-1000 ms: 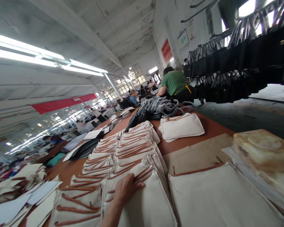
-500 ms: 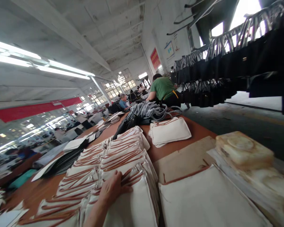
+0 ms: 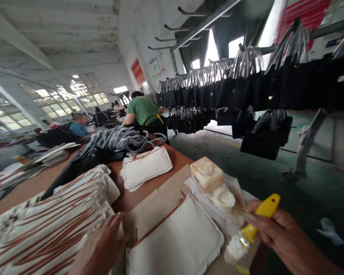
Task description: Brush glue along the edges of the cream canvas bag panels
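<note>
My right hand (image 3: 275,225) is closed around the yellow handle of a brush (image 3: 263,214). Its bristles point down to the left and are caked with a whitish substance. Blurred by motion, my left hand (image 3: 103,244) is at the near right end of the rows of cream fabric pieces (image 3: 46,229) with brown trim; whether it grips one is unclear. Between my hands a large cream fabric piece (image 3: 177,236) with a brown top edge lies flat on brown board (image 3: 157,202). Past it stands a stained, pale yellowish container (image 3: 208,173) on crumpled plastic sheeting.
A small stack of cream pieces (image 3: 147,168) lies farther up the brown table (image 3: 177,154). Behind it are grey wrapped straps (image 3: 117,139) and a black bag. Racks of black bags (image 3: 218,91) stand at right. A person in a green shirt (image 3: 143,110) bends over beyond the table.
The view has swung to the right. My right hand has come fully into view with the brush. My left hand remains by the cream pieces, nearer their right end.
</note>
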`<state>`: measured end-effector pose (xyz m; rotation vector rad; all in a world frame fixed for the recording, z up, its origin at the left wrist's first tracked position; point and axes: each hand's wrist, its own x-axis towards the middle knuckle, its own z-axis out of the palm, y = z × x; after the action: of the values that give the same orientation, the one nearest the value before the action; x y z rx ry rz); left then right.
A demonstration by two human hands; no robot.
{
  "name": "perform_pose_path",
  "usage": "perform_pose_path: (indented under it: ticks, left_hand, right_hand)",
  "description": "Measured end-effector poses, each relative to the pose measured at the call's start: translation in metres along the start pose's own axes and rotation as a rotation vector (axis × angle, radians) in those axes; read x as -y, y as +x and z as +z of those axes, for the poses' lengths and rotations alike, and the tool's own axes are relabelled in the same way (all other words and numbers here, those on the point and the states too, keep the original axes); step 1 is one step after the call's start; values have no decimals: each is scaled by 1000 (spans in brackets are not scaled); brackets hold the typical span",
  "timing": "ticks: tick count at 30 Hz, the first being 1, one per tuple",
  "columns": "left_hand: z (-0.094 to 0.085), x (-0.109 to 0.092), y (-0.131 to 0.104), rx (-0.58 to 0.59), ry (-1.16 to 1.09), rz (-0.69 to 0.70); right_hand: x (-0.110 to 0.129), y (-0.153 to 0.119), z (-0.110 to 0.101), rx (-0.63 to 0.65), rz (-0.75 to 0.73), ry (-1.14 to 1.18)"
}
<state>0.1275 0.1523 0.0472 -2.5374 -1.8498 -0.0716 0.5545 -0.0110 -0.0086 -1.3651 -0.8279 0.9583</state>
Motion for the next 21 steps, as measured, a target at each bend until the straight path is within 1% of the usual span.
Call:
perform_pose_path:
  ticks: [2,3,4,5,6,7,9,12,14,16,17,18,21]
  left_hand:
    - [22,-61,16,38,-88,74]
    - [33,-88,22,66,-128,101]
    - [44,-110,29,86,-151,93]
    - [53,-128,35,95,-156,84]
    - [61,-141,41,100,-154,66]
    - [67,-150,46,98,-144,48]
    - [74,-159,54,86,-115,29]
    - [75,-164,58,63,-78,24]
    - [71,-165,51,43,-59,33]
    - [65,-165,33,21,-44,50]
    - [61,-165,20,-19,-29,83]
    - [57,-163,6,-88,-4,133]
    - [45,-160,-38,-389,104,347]
  right_hand:
    - [13,8,-12,3,7,64]
    - [18,12,-19,-1,6,86]
    - [22,16,-27,-11,-2,97]
    - [24,20,-35,-28,-13,95]
    - [26,23,-42,-47,-26,85]
    - [25,25,-49,-61,-36,71]
    - [20,27,-60,-66,-34,52]
    - [8,23,-66,-37,14,56]
    - [4,20,-64,-24,31,79]
    - [3,18,-62,-34,28,121]
    - [5,18,-61,-47,23,144]
    - [6,19,-62,-61,16,165]
    - [12,23,-65,-92,-22,194]
